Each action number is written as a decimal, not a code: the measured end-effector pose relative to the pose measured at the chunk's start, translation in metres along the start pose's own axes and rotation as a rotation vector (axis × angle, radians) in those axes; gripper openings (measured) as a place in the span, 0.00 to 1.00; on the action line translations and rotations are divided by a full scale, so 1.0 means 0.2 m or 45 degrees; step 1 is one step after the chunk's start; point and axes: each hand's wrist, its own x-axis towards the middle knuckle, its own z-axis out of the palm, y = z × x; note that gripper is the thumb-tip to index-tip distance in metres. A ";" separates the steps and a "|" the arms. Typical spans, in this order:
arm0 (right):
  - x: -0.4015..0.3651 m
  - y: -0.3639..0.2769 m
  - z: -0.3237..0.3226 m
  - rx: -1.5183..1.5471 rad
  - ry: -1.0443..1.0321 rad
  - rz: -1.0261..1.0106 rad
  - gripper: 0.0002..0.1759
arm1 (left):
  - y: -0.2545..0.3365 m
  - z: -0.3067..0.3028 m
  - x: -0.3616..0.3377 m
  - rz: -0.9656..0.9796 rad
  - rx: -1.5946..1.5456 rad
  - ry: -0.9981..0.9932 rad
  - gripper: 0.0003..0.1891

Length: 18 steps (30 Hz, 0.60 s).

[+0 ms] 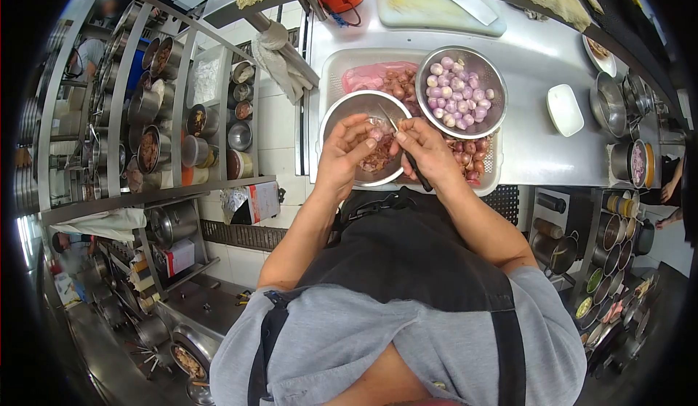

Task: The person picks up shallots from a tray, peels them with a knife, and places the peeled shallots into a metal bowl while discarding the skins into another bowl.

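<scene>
Over a steel bowl (334, 115) holding reddish skins, my left hand (347, 151) pinches a small pale-purple shallot (378, 131). My right hand (427, 150) is closed around a small knife (416, 170); its dark handle points toward my apron and its thin blade rises near the shallot. To the right, a perforated steel bowl (502, 86) is full of peeled purple-white shallots (458, 93). Both bowls rest on a white perforated tray (491, 181), where unpeeled reddish-brown shallots (471, 160) and a pink net bag (367, 77) also lie.
A cutting board (414, 12) with a broad blade (469, 5) lies at the back of the steel table (527, 144). A white dish (565, 110) and steel bowls (609, 104) are on the right. Pot-filled shelves (116, 201) stand left. People are partly visible at both sides.
</scene>
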 end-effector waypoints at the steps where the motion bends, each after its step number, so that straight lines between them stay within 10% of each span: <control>1: 0.01 0.01 -0.01 -0.004 0.056 0.003 0.12 | 0.02 -0.01 0.00 -0.036 -0.029 -0.009 0.21; 18: -0.07 -0.01 0.02 -0.361 -0.111 -0.059 0.26 | 0.02 -0.10 0.04 -0.275 -0.091 0.030 0.15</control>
